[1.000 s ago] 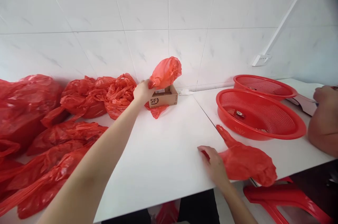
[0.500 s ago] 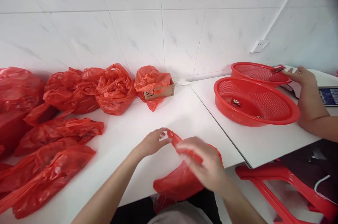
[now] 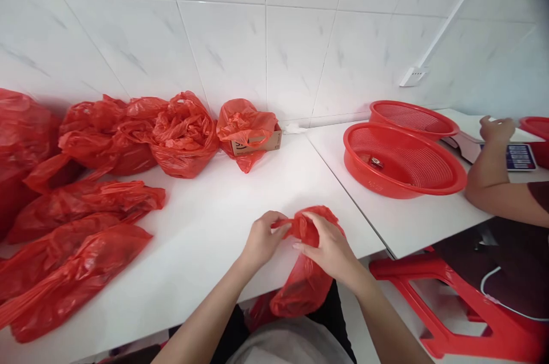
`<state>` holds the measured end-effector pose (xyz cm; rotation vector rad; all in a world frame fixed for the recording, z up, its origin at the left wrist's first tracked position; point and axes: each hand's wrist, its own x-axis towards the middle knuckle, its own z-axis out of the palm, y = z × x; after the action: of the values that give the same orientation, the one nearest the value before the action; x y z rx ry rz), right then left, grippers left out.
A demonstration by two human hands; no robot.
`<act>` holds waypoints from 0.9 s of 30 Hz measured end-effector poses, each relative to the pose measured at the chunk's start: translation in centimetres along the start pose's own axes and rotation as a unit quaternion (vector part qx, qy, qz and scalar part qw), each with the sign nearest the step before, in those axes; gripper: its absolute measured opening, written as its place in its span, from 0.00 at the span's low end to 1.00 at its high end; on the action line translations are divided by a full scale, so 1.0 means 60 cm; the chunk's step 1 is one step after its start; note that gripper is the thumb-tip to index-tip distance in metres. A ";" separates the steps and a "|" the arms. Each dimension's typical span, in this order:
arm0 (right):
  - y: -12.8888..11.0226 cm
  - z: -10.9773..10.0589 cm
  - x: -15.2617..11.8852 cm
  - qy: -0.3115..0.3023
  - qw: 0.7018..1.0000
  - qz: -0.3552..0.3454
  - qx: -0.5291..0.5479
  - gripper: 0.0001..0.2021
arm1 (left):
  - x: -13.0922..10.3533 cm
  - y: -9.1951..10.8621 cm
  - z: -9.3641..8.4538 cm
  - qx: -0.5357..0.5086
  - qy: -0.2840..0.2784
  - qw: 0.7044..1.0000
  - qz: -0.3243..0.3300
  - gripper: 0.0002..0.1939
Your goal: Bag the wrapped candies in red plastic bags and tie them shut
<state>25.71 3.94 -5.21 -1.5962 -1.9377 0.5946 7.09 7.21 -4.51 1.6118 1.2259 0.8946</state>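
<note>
A red plastic bag (image 3: 306, 284) hangs over the front edge of the white table (image 3: 223, 232). My left hand (image 3: 263, 241) pinches a gathered strip of this bag between thumb and fingers. Close beside it, my right hand (image 3: 332, 244) is curled round another part of the bag, thumb toward the fingers. Crumpled bag plastic stands up behind my right hand. What lies inside the bag cannot be made out.
Red bags (image 3: 184, 135) line the wall; flat ones (image 3: 86, 284) lie at left. A small cardboard box (image 3: 257, 143) sits under red plastic. Two red baskets (image 3: 386, 181), a scale (image 3: 518, 157), a co-worker's hand (image 3: 497, 129) and a red stool (image 3: 454, 289) are at right.
My right hand has closed on the bag, and both hands now hold it close together. The co-worker's hand has moved from the rear basket to over the scale. The view has shifted slightly.
</note>
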 end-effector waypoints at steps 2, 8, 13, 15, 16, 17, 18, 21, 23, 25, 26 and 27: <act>0.001 0.007 0.021 0.037 0.999 -0.024 0.015 0.26 | -0.002 0.009 -0.023 -0.053 0.024 0.998 -0.017 0.09; 0.016 -0.058 0.065 -0.010 0.969 0.011 0.247 0.13 | -0.046 0.001 -0.143 -0.164 0.112 0.980 -0.013 0.09; 0.034 -0.108 0.088 -0.111 0.945 0.031 0.307 0.10 | -0.108 -0.004 -0.229 -0.084 0.089 0.992 0.015 0.09; 0.037 -0.109 0.095 -0.149 0.939 0.038 0.306 0.13 | -0.123 0.001 -0.243 0.043 0.058 0.997 0.029 0.07; 0.035 -0.109 0.097 -0.161 0.940 0.042 0.298 0.15 | -0.128 0.003 -0.245 0.100 0.053 0.993 0.033 0.07; 0.030 -0.109 0.098 -0.164 0.945 0.042 0.279 0.15 | -0.130 0.005 -0.243 0.141 0.058 0.988 0.034 0.08; 0.021 -0.111 0.097 -0.154 0.956 0.036 0.248 0.15 | -0.130 0.006 -0.238 0.168 0.066 0.983 0.032 0.09; -0.034 -0.117 0.076 -0.028 0.990 -0.041 0.128 0.20 | -0.125 0.010 -0.210 0.178 0.091 0.980 0.021 0.13; -0.087 -0.111 0.053 0.051 0.985 -0.127 0.104 0.20 | -0.121 0.020 -0.184 0.154 0.094 0.983 0.029 0.13; -0.138 -0.086 0.033 0.018 0.969 -0.211 0.129 0.16 | -0.122 0.038 -0.159 0.123 0.090 0.987 0.058 0.11; -0.157 -0.067 0.028 -0.029 0.962 -0.238 0.133 0.15 | -0.124 0.049 -0.148 0.105 0.086 0.988 0.078 0.11; -0.169 -0.046 0.028 -0.071 0.957 -0.254 0.122 0.15 | -0.127 0.059 -0.140 0.084 0.079 0.989 0.096 0.10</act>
<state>19.86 3.60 3.67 -0.8740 -2.1688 0.7066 -1.37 1.31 1.47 1.8456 1.2988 1.0803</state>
